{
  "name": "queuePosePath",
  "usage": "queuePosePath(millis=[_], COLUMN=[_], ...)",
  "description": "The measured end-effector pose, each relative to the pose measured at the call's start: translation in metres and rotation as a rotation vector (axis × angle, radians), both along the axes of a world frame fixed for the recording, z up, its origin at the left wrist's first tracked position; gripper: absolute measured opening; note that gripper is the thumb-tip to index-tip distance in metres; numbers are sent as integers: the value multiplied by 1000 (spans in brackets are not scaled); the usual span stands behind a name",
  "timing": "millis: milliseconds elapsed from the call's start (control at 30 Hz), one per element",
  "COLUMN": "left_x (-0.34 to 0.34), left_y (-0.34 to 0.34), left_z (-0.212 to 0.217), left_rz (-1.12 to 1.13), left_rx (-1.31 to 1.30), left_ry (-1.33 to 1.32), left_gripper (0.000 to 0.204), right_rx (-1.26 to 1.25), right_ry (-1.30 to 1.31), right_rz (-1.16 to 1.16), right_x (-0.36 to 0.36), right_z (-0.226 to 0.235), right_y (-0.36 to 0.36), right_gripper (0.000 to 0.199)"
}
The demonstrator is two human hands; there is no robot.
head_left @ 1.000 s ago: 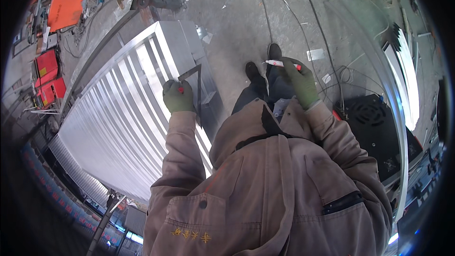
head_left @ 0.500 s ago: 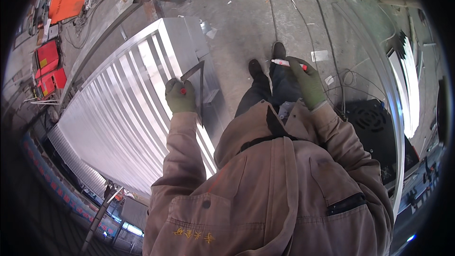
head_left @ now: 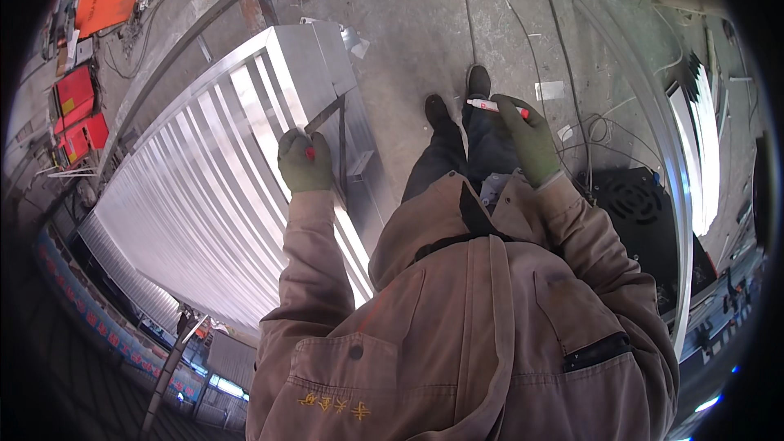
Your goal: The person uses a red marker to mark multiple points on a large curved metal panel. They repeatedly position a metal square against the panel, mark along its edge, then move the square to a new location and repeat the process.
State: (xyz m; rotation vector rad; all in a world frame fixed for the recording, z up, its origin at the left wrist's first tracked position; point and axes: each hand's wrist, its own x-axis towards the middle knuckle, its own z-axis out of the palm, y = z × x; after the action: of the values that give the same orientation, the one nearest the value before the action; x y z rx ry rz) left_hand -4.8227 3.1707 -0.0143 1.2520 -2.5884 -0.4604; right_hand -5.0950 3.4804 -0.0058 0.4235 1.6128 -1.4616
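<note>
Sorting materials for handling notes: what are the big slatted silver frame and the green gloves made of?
Slatted silver frame: likely aluminium or steel, bright brushed finish, sharp sun glare on the slats. Green gloves on the left hand and right hand: seemingly matte knit fabric, no shine.

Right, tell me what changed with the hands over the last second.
Very little. The left hand keeps its grip on the flat metal strip at the edge of the slatted metal panel. The right hand holds the red-and-white marker out over the shoes as before. Only the view shifted slightly; nothing was picked up or let go.
</note>
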Motion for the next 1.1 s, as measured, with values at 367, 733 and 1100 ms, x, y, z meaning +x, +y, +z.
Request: queuePosePath(millis=[367, 733, 1100], left_x=[2, 1, -4], left_y=[-11, -10, -9], left_z=[-11, -9, -2], left_rz=[24, 59, 26], left_rx=[41, 67, 23], left_ry=[-82, -95, -116], left_gripper=[22, 25, 24], right_rx=[-33, -11, -33], right_ry=[-43, -26, -31], right_rz=[-24, 10, -19], right_x=[-3, -1, 4], right_z=[-13, -18, -24], right_y=[-5, -15, -19], right_gripper=[42, 40, 36])
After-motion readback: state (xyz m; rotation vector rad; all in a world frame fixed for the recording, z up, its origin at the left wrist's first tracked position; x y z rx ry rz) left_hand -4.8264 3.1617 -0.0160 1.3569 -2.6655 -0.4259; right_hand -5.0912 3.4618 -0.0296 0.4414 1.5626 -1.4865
